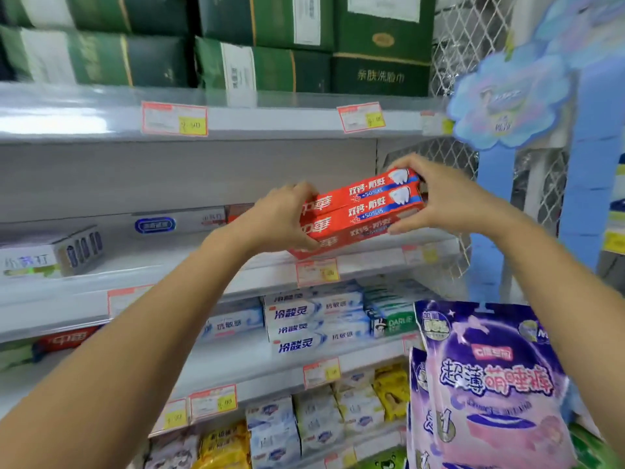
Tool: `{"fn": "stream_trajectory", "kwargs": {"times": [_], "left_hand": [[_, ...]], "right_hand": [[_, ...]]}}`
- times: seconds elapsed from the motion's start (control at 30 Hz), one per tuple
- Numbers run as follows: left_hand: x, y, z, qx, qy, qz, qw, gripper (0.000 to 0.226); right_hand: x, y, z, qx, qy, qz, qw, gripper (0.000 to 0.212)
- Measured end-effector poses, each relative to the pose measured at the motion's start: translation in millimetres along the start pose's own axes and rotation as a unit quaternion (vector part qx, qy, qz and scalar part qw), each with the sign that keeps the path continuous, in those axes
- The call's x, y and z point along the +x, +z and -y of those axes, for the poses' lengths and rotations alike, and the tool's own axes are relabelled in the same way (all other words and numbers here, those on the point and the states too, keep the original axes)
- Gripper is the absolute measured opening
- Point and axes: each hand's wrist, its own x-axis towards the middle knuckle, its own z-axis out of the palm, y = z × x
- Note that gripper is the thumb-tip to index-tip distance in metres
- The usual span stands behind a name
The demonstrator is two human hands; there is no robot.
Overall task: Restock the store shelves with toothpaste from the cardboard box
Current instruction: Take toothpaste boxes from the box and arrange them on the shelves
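Observation:
Both my hands hold a stack of red toothpaste boxes at the right end of the middle shelf. My left hand grips the stack's left end, fingers curled over the top and thumb under. My right hand grips the right end, fingers above and thumb below. The stack sits tilted, its bottom box close to or touching the shelf surface. The cardboard box is out of view.
White toothpaste boxes lie at the shelf's left, others at its back. Blue-white toothpaste boxes fill the shelf below. Green cartons sit on top. Purple hanging packs and a blue display stand at right.

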Motion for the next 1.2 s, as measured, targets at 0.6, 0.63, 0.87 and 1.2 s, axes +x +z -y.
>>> {"fn": "stream_trajectory", "kwargs": {"times": [0.6, 0.63, 0.87, 1.2], "left_hand": [[107.3, 73.4, -5.9, -0.143, -0.115, 0.126, 0.975, 0.056], [110.5, 79.6, -8.4, -0.148, -0.121, 0.117, 0.975, 0.056], [119.8, 109.0, -26.9, -0.14, -0.23, 0.005, 0.963, 0.049], [133.3, 124.2, -36.5, -0.109, -0.29, 0.028, 0.95, 0.06]], "right_hand": [[34.8, 53.5, -125.8, -0.033, 0.181, -0.062, 0.981, 0.095], [31.6, 57.0, -129.6, -0.024, 0.187, -0.07, 0.98, 0.094], [29.7, 62.7, -133.7, -0.005, 0.185, -0.081, 0.979, 0.085], [33.4, 64.1, -135.3, -0.089, 0.188, -0.067, 0.976, 0.069]]}}
